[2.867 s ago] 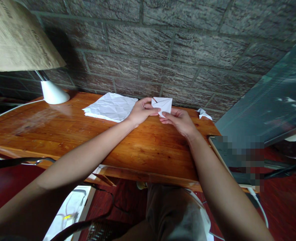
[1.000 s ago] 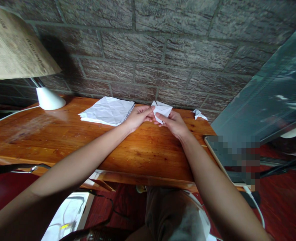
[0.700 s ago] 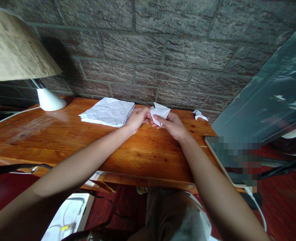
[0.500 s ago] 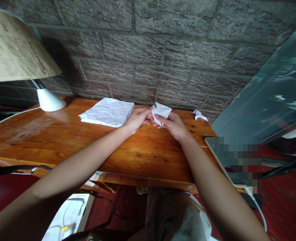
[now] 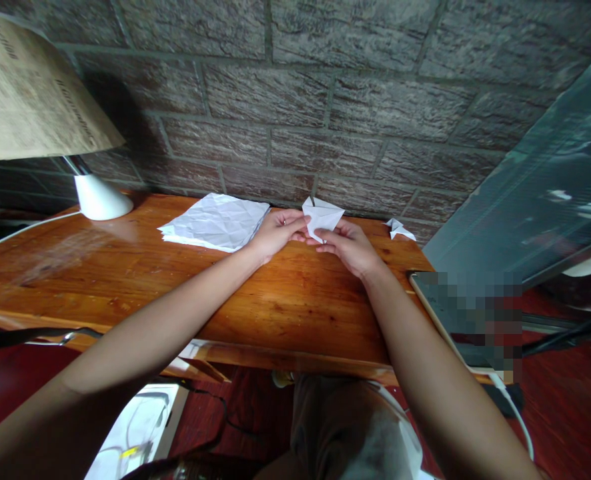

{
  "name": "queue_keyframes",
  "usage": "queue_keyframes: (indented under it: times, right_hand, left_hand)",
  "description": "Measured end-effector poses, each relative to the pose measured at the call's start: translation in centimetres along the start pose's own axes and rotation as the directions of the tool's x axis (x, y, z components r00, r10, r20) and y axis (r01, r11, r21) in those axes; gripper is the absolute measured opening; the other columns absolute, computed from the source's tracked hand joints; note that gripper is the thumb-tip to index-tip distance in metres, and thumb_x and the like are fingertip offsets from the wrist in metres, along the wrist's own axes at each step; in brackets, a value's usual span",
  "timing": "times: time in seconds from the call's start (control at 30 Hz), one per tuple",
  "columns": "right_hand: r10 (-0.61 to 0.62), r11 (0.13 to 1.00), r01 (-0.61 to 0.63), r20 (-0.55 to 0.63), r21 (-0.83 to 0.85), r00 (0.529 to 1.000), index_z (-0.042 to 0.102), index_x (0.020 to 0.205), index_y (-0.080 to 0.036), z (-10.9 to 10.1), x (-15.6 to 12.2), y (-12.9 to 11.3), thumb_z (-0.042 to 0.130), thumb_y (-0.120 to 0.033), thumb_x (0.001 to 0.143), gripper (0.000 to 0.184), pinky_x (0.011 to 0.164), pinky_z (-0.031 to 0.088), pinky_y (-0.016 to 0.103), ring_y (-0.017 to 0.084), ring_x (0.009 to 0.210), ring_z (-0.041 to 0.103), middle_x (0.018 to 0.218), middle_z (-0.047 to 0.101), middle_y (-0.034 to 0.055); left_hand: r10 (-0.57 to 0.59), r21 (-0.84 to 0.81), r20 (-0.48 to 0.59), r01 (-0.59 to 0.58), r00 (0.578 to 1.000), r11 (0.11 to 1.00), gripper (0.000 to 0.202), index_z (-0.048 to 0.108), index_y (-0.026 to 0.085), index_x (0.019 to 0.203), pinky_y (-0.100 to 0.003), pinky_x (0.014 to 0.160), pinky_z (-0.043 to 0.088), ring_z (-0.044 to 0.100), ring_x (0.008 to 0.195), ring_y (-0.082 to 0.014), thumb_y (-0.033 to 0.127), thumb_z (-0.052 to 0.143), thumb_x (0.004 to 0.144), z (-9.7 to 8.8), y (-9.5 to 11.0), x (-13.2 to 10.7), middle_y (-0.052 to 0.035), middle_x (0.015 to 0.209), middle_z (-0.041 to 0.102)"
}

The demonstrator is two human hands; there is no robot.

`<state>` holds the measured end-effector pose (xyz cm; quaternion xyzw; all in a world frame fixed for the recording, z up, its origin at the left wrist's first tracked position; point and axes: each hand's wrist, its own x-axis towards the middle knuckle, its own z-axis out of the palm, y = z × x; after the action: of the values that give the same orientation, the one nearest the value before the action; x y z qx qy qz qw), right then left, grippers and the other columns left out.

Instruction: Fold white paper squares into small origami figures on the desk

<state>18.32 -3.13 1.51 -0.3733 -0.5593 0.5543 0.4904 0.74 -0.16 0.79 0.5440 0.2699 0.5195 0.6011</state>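
Note:
A small piece of folded white paper (image 5: 324,215) is held up between my two hands over the back of the wooden table. My left hand (image 5: 281,231) pinches its left edge, thumb in front and fingers behind. With the thumb on its lower front, my right hand (image 5: 348,245) grips it from the lower right. The paper has several pointed flaps, and a narrow slit shows near its top. Left of my left hand lies a stack of creased white sheets (image 5: 218,222). A small folded paper figure (image 5: 400,230) rests to the right, near the wall.
A lamp with a white base (image 5: 100,199) and a printed paper shade (image 5: 35,93) stands at the left. On the right is a tablet-like device (image 5: 433,313) with a white cable (image 5: 518,417). A stone-block wall (image 5: 295,100) closes off the table's back.
The folded paper has been turned and raised slightly between my hands, and its flaps point differently. My right thumb now sits lower on it. The stack and the small paper figure have stayed put.

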Motion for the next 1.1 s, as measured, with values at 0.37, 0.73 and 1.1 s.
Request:
queue_keyframes:
  times: [0.37,0.73,1.1]
  right_hand:
    - [-0.012,0.999,0.016,-0.064,0.049,0.998,0.072,0.096,-0.023,-0.3,0.2,-0.3,0.091,-0.037,0.060,0.043,0.066,0.055,0.022,0.016,0.081,0.076,0.098,0.080,0.0029]
    - [-0.038,0.997,0.039,-0.025,0.062,0.999,0.072,0.091,-0.020,-0.2,0.0,-0.6,0.093,-0.036,0.057,0.042,0.066,0.054,0.022,0.011,0.068,0.070,0.084,0.078,0.0001]
    - [-0.036,0.999,0.037,-0.031,0.027,0.999,0.073,0.088,-0.020,-0.2,0.1,-0.3,0.093,-0.039,0.056,0.043,0.067,0.054,0.024,0.014,0.070,0.071,0.085,0.079,0.0021]
  left_hand:
    - [-0.088,-0.037,0.147,0.095,0.985,0.995,0.044,0.081,0.017,0.101,-0.031,0.085,0.054,0.073,0.091,-0.0177,0.032,0.093,0.062,-0.7,0.5,-0.1,-0.0113,0.108,0.079]
    - [-0.043,0.009,0.150,0.042,0.988,0.999,0.040,0.081,0.020,0.100,-0.025,0.075,0.051,0.073,0.087,-0.0158,0.032,0.092,0.064,-1.1,-0.4,0.0,-0.0106,0.105,0.080]
    - [-0.004,0.014,0.077,0.003,0.997,1.000,0.041,0.082,0.017,0.093,-0.028,0.075,0.050,0.072,0.082,-0.0163,0.035,0.094,0.059,-0.7,-0.4,0.0,-0.0094,0.096,0.080]
